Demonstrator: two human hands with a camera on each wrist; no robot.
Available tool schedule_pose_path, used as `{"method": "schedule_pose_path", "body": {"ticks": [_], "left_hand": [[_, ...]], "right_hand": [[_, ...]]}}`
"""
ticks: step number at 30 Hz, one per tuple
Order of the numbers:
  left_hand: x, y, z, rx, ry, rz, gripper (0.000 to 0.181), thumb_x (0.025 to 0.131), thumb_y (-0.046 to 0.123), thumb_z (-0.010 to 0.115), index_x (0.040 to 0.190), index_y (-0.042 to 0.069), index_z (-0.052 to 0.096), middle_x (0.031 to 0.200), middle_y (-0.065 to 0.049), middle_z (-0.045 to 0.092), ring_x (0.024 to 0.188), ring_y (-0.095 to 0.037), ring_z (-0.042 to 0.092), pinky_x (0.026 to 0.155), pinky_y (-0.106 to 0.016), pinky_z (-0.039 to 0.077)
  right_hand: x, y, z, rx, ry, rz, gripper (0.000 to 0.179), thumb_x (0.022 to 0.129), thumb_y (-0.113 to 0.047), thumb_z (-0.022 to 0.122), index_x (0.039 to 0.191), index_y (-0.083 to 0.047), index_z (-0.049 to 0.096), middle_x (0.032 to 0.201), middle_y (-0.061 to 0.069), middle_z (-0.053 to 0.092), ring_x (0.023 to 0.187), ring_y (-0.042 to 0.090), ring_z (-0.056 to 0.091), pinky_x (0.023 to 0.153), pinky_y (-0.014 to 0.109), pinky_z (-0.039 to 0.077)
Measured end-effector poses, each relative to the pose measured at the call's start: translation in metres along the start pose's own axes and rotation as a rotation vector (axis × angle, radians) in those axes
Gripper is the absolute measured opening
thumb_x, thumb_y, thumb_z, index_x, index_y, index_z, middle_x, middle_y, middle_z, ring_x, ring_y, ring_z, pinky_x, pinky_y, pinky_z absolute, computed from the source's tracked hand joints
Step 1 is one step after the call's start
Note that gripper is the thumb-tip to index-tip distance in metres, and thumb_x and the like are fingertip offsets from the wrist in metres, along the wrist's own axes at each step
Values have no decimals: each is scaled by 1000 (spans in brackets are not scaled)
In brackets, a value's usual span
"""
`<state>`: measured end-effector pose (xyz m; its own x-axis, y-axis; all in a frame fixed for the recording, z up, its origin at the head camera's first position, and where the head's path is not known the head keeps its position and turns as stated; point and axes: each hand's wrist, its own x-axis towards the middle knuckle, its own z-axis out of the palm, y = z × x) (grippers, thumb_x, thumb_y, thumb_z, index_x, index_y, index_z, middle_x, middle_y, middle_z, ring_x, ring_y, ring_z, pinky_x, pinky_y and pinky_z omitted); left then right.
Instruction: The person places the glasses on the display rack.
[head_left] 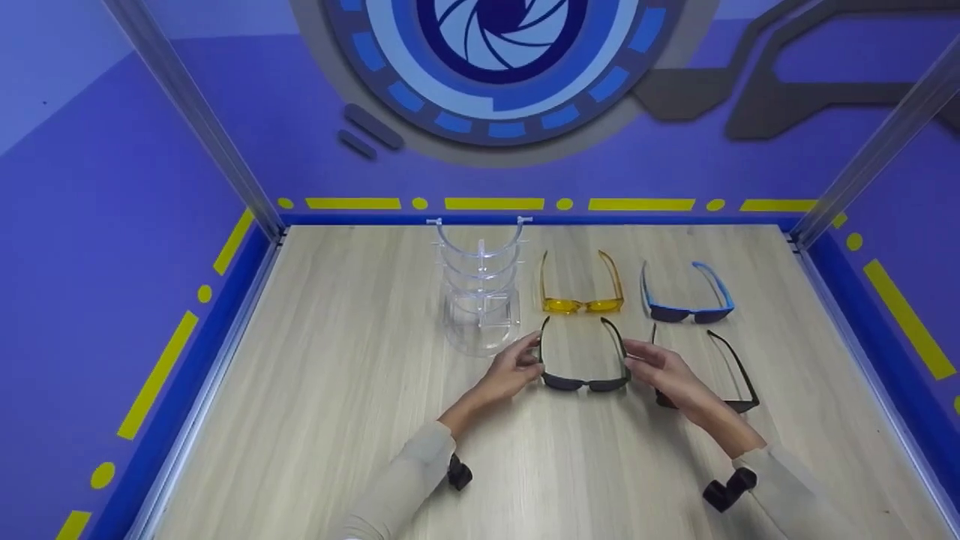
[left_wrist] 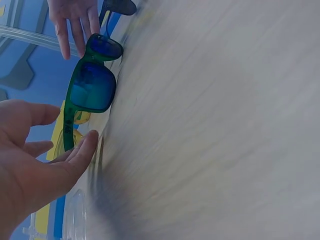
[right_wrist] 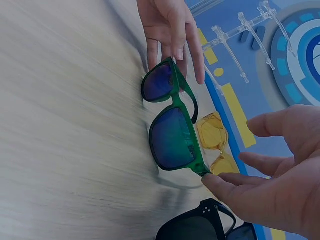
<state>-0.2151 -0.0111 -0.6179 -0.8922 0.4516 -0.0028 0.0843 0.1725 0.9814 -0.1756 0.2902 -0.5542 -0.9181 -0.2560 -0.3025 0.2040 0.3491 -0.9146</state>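
Dark green sunglasses [head_left: 585, 382] with blue-tinted lenses [right_wrist: 172, 135] rest on the wooden table [head_left: 337, 420], arms unfolded and pointing away from me. My left hand [head_left: 534, 358] is at their left end, its fingers relaxed and spread by the temple [left_wrist: 70, 127]. At their right end, my right hand [head_left: 631, 364] has a straight fingertip touching the frame's hinge corner [right_wrist: 206, 176]. Neither hand has curled round the frame.
A clear acrylic tiered stand [head_left: 480, 300] rises just left of the glasses. Yellow sunglasses [head_left: 581, 289] and blue sunglasses [head_left: 686, 300] lie behind them. Black sunglasses [head_left: 720, 375] lie under and beyond my right wrist. Blue walls enclose the table.
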Motion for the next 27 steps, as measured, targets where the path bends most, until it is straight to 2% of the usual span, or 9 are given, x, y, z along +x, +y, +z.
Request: {"method": "schedule_pose_path", "body": {"ticks": [3,6,12,17,23,27], "left_hand": [[3,2,0,-22,11,-2,60,95,-5,60,152,-7,39,144,-33,52,113,-38,66,84,-21,57],[4,4,0,-31,19,-30,58,95,-5,60,150,-6,42,144,-31,53,109,-30,67,80,-20,56],[2,4,-1,-122,3,-124,54,96,-7,59,149,-5,45,144,-30,52,101,-19,67,88,-39,63],[0,2,-3,-152,-6,-106,54,95,-9,58,148,-8,45,145,-32,52,101,-24,69,88,-45,63],[-4,2,-7,-189,-10,-102,56,94,-11,59,148,-9,43,144,-36,50,111,-40,69,88,-41,63],[-9,4,-10,-222,4,-121,57,94,-11,59,148,-8,43,144,-36,50,113,-41,69,89,-38,63]], "right_hand": [[1,-1,-1,-2,-5,1,62,107,-25,53,157,5,31,162,28,33,149,41,38,118,48,43],[2,-2,-1,3,-17,5,61,108,-24,52,157,5,30,162,30,32,148,43,38,117,53,43],[0,0,0,20,-69,29,61,109,-22,49,158,7,26,161,34,30,146,47,39,113,52,46],[-3,-1,5,51,-91,57,67,108,-25,49,159,7,20,160,37,27,146,49,37,116,56,42],[-5,-3,12,64,-78,94,70,107,-29,52,159,7,20,161,36,26,148,47,34,121,57,36],[-5,-3,15,101,-63,112,70,107,-29,53,158,7,22,163,33,25,149,45,34,123,56,33]]}}
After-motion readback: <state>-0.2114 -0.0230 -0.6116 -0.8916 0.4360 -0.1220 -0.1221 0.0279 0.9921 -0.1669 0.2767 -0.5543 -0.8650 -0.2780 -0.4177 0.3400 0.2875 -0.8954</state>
